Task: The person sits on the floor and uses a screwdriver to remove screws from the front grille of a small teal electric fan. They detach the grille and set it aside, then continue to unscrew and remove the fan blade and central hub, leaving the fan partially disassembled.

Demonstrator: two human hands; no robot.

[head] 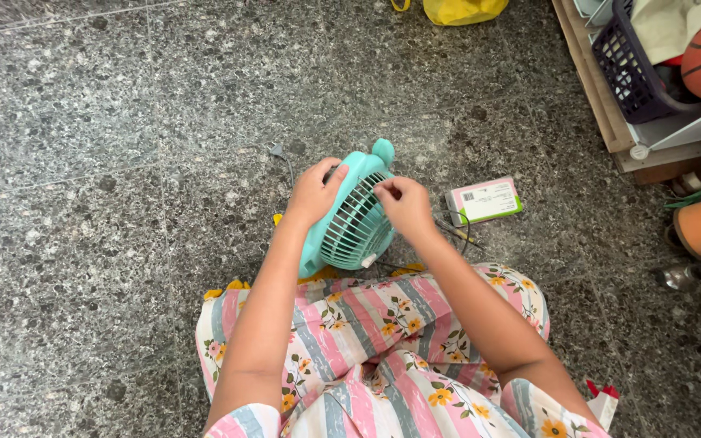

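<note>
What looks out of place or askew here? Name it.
The small teal fan is on the floor, tipped on its side rather than standing, held by the left hand while the right hand pinches at its grille. Nothing looks spilled.

Both bare arms reach forward and down from the lap. The left hand (314, 193) is cupped, with its fingers curled round and its thumb out to the side. The right hand (403, 203) is bent at the wrist, its fingertips pinched close together.

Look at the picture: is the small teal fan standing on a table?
No, the fan rests on the speckled stone floor.
</note>
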